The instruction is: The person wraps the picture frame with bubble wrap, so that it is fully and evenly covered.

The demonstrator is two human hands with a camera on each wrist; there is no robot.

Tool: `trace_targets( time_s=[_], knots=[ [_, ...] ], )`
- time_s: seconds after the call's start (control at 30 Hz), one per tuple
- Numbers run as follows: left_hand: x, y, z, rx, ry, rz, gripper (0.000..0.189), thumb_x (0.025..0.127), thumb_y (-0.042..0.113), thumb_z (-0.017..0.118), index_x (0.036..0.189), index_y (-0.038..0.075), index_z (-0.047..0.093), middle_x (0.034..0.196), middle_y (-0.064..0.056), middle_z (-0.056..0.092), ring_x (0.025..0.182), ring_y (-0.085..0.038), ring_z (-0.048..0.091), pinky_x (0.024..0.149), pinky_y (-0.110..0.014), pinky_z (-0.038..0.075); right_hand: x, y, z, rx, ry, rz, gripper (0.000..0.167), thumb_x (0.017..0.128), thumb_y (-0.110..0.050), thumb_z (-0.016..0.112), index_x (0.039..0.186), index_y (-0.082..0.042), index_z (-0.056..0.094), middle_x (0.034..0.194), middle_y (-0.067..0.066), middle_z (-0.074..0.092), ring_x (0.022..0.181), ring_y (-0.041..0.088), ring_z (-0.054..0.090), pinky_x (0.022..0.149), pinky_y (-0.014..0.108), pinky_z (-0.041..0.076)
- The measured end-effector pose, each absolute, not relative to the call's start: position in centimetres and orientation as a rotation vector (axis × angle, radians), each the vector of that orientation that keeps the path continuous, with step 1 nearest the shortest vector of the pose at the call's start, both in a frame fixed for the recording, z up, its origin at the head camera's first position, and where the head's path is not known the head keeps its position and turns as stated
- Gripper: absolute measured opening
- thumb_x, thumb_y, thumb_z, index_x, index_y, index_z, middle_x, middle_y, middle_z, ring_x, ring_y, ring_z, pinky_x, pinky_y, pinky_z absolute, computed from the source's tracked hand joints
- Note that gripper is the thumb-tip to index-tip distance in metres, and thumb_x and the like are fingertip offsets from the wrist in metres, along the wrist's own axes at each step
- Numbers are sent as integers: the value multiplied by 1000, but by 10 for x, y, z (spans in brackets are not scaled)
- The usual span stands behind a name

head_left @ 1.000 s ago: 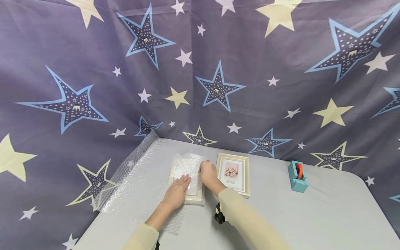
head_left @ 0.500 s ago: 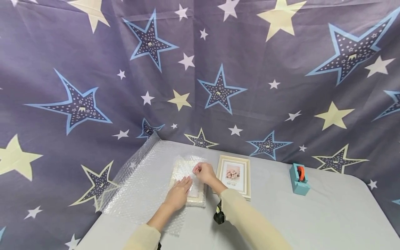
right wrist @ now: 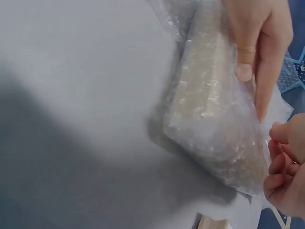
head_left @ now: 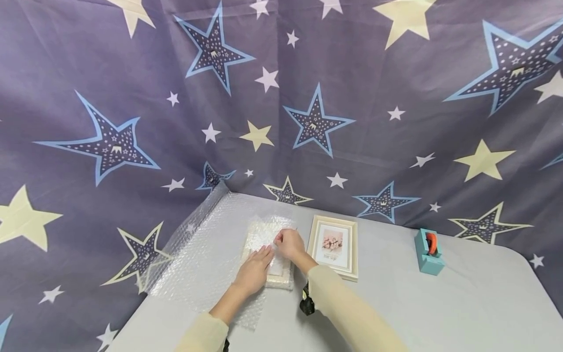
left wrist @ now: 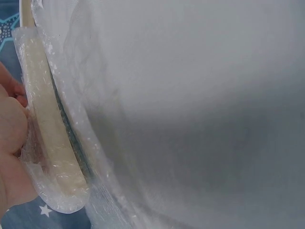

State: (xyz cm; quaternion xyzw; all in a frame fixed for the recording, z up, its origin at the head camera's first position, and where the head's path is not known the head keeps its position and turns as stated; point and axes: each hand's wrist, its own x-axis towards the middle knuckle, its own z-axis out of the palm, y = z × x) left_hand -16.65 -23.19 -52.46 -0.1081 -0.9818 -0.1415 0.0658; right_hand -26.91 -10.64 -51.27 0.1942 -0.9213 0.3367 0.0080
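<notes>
Watching remotely, I find the wrapped frame [head_left: 278, 270] on the counter [head_left: 440, 308], long axis roughly twelve-to-six, at nine o'clock from my curled, seemingly empty right grip [head_left: 291, 244], my flat-fingered left grip [head_left: 255, 270] nearer, touching it.

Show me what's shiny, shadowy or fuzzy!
Head view: bubble wrap glints, soft shadow on the table by the right sleeve; left wrist view: fuzzy-edged shadow across the table; right wrist view: small glints on the wrapped frame, dark shadow at left.

Package [head_left: 261, 235] (on table [head_left: 475, 303]) lies left of frame [head_left: 333, 247].
</notes>
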Motion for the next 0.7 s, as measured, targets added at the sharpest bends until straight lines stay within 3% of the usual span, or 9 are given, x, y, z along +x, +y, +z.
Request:
trace_targets(
  time_s=[0.5, 0.7],
  knots=[
    [-168, -231, -522, -314, -2962, -406, 40, 98, 13, 49, 136, 2, 52, 144, -15, 51, 136, -33, 47, 116, -51, 35, -270, -111, -512, 654, -2925, 752, 14, 82, -14, 72, 69, -14, 66, 67, -2, 64, 60, 10, 55, 51, 21, 45],
    [-168, -231, -523, -310, -2975, -400, 41, 98, 13, 48, 137, 3, 51, 145, -14, 50, 137, -32, 46, 116, -50, 34, -268, -112, -515, 632, -2881, 599, 11, 80, -17, 75, 71, -16, 68, 72, -3, 67, 65, 13, 62, 57, 25, 53]
  ],
)
